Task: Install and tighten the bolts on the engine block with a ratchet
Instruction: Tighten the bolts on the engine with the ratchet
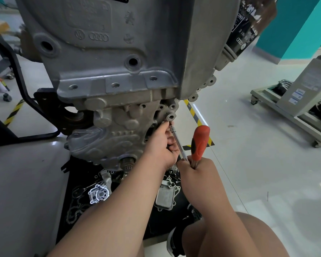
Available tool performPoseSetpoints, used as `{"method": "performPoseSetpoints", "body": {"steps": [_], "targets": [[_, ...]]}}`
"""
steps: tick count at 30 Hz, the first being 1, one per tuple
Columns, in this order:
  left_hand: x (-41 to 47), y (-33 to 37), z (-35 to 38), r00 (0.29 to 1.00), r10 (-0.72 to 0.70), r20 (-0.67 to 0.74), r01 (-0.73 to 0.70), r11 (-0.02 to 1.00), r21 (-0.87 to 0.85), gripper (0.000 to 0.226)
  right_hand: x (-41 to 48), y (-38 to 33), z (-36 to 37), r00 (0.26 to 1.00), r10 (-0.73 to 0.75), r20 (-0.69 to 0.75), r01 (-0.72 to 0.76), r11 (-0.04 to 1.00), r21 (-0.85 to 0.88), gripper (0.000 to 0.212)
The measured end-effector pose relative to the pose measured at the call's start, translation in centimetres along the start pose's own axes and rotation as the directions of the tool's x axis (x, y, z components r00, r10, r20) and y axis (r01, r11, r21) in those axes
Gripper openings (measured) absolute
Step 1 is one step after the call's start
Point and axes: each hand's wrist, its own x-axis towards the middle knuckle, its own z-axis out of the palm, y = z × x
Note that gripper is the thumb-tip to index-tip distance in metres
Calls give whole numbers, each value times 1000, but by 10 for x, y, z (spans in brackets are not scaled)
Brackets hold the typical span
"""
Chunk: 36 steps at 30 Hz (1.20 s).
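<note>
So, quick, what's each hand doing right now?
Left hand: pinching the top of the extension bar at the engine block.
Right hand: gripping the orange-handled ratchet.

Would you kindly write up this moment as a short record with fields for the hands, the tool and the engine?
left hand: pinches the extension bar near its tip, against the engine block
right hand: grips the ratchet low down, orange handle pointing up
extension bar: slants from the right hand up to the block's lower right edge
bolt: hidden behind the fingers
below: loose parts on a black mat
</note>
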Motion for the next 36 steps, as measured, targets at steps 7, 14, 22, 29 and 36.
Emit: {"method": "performPoseSetpoints", "body": {"steps": [7,14,22,29,36], "targets": [[1,1,-6,999,32,39,-30,999,-36,28,-5,2,3,999,-41,-8,40,998,-46,43],[-4,0,-4,1000,28,1,-28,999,42,29,-5,3,7,999,20,-45,-22,999,-49,44],[-7,3,-4,1000,-15,27,16,1000,-27,37,9,-7,-6,1000,2,-7,-2,999,-52,41],[-12,3,-5,998,37,48,-47,975,216,40,9,-7,7,1000,16,-19,-17,999,-44,40],[-31,8,-31,981,136,137,-192,738,647,30,3,-7,22,976,199,93,-219,854,471,21]]}}
